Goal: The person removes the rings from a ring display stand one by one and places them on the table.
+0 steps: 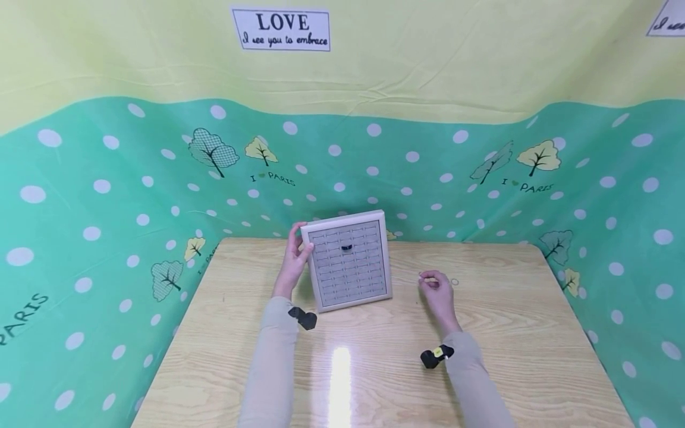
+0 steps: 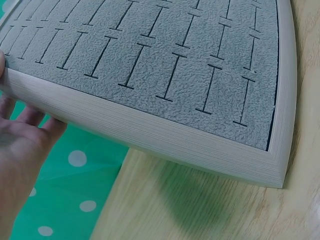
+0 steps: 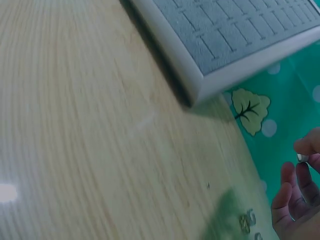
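A ring display tray (image 1: 350, 267), with a pale frame and a grey slotted pad, stands tilted up on the table. My left hand (image 1: 292, 260) grips its left edge, the thumb on the front and the fingers behind the frame (image 2: 150, 137). A small black object (image 1: 346, 247) sits in the pad's upper part. Right of the tray, my right hand (image 1: 437, 292) pinches a small silvery ring (image 3: 302, 158) between thumb and forefinger, mostly covered by the fingertips. Beside that hand a thin ring (image 1: 455, 282) lies on the table.
Several small metallic rings (image 3: 245, 223) lie on the wooden table (image 1: 508, 333) below the right hand. A green dotted cloth (image 1: 412, 178) hangs right behind the table's far edge and along both sides. Light glares off the tabletop in front of the tray.
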Motion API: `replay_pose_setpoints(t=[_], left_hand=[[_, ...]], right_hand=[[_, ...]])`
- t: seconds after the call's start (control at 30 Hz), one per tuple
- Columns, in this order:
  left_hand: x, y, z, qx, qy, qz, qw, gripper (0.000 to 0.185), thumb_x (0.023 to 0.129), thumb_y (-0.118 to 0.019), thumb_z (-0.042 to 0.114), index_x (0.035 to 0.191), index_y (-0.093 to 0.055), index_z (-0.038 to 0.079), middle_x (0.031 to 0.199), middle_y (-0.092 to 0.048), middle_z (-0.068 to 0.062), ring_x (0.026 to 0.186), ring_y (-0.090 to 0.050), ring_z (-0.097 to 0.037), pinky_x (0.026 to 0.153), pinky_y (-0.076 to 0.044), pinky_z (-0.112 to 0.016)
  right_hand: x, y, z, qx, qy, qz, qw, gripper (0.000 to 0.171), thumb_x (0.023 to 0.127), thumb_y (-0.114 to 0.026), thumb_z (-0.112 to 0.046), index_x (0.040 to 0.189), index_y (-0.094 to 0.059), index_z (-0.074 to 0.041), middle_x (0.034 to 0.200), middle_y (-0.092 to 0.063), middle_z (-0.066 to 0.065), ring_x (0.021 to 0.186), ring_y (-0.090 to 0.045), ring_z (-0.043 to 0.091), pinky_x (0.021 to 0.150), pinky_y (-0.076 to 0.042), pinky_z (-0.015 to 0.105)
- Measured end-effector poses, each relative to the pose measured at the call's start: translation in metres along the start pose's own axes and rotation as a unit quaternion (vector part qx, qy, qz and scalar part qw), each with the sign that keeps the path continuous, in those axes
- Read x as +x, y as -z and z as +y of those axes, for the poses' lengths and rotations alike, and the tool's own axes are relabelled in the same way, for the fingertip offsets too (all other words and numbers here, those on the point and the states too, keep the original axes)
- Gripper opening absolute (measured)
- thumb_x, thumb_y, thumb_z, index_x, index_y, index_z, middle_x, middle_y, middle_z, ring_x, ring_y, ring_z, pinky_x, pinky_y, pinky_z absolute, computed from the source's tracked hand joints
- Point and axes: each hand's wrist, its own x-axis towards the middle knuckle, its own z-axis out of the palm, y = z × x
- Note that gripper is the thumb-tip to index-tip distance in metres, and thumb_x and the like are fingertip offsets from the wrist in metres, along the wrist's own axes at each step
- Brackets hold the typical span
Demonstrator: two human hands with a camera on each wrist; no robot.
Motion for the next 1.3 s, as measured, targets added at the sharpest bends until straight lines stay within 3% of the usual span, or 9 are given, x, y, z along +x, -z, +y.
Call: replay_pose_setpoints(t=[0.37,0.6,0.97,1.07,1.3], left_hand=[[0.000,0.000,0.002,0.007,0.005,0.000,1.0000,0.057,0.098,-0.050,0.002,0.147,-0.028,0.019,0.133,-0.047,-0.021,0.104,-0.058,-0.030,0.089,-0.051,-0.048],[-0.001,0.000,0.000,0.010,0.005,-0.001,0.9999,0.057,0.097,-0.050,0.000,0.147,-0.028,0.018,0.133,-0.047,-0.021,0.106,-0.057,-0.031,0.088,-0.051,-0.043],[-0.001,0.000,-0.002,0.007,-0.007,-0.003,0.9999,0.056,0.097,-0.049,-0.002,0.145,-0.030,0.020,0.132,-0.047,-0.022,0.108,-0.055,-0.037,0.088,-0.051,-0.046],[-0.001,0.001,-0.002,0.007,-0.008,-0.003,0.9999,0.056,0.097,-0.049,-0.001,0.145,-0.030,0.020,0.132,-0.047,-0.022,0.108,-0.055,-0.038,0.088,-0.051,-0.045],[-0.001,0.001,-0.001,0.007,-0.006,-0.004,1.0000,0.057,0.097,-0.050,0.001,0.147,-0.029,0.020,0.134,-0.046,-0.021,0.111,-0.053,-0.041,0.091,-0.049,-0.048]], right_hand=[[0.001,0.030,0.021,-0.035,-0.015,0.015,0.999,0.018,0.091,-0.062,-0.004,0.108,-0.061,0.003,0.119,-0.050,0.015,0.089,-0.050,0.018,0.070,-0.044,0.017],[0.004,0.043,0.035,-0.064,-0.007,0.027,0.998,0.018,0.090,-0.063,-0.003,0.106,-0.062,0.004,0.115,-0.051,0.015,0.083,-0.050,0.014,0.066,-0.043,0.014],[0.012,0.061,0.052,-0.118,-0.009,0.030,0.993,0.018,0.090,-0.062,-0.003,0.106,-0.063,0.007,0.113,-0.052,0.020,0.090,-0.054,0.024,0.069,-0.042,0.010],[0.012,0.064,0.053,-0.136,-0.003,0.024,0.990,0.018,0.090,-0.061,-0.001,0.105,-0.063,0.008,0.111,-0.051,0.021,0.093,-0.056,0.030,0.071,-0.044,0.014],[0.012,0.066,0.054,-0.171,0.006,0.028,0.985,0.014,0.089,-0.058,0.002,0.101,-0.063,0.008,0.108,-0.052,0.023,0.096,-0.055,0.036,0.080,-0.048,0.039]])
